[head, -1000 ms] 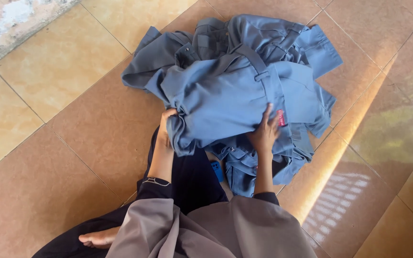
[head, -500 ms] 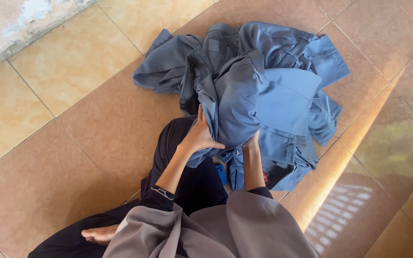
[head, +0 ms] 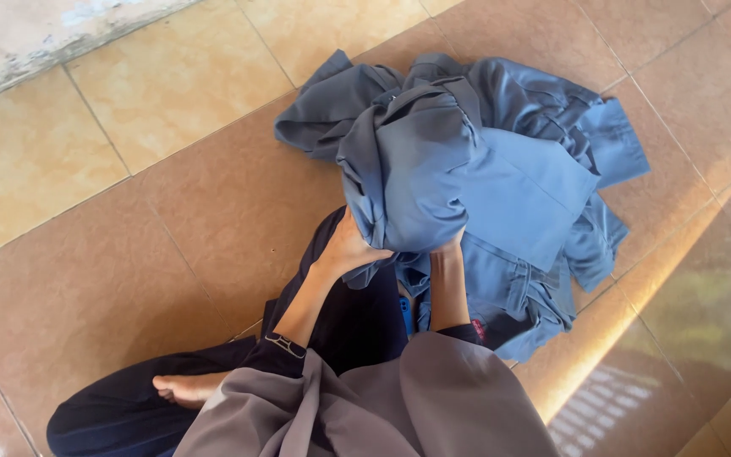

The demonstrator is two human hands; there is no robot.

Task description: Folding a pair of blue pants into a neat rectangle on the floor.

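- Sitting cross-legged on the tan tiled floor [head: 171,220], with one bare foot [head: 184,389] tucked at the near left and a loose grey drape [head: 399,406] across the lap.
- Holding up a bunched blue-grey garment [head: 433,169] at centre, just above the lap, raised off the heap.
- Closing the left hand [head: 350,250] around the garment's lower left edge, fingers curled into the folds.
- Pressing the right hand [head: 448,247] up under the same bundle. Cannot tell how its fingers sit, since cloth covers most of it, though seemingly gripping.
- Judged as lifting and sorting one piece out of the pile of blue-grey clothes [head: 552,279], which spreads to the right and far side, touching the held piece.
- Calls for finding a hem or collar and shaking the cloth clear of the pile, without dragging the neighbouring pieces along.
- Showing a small red label [head: 477,332] on the near edge of the pile, beside the right forearm; too small to read.
- Showing a sliver of bright blue [head: 405,313] between the forearms; cannot tell what it is.
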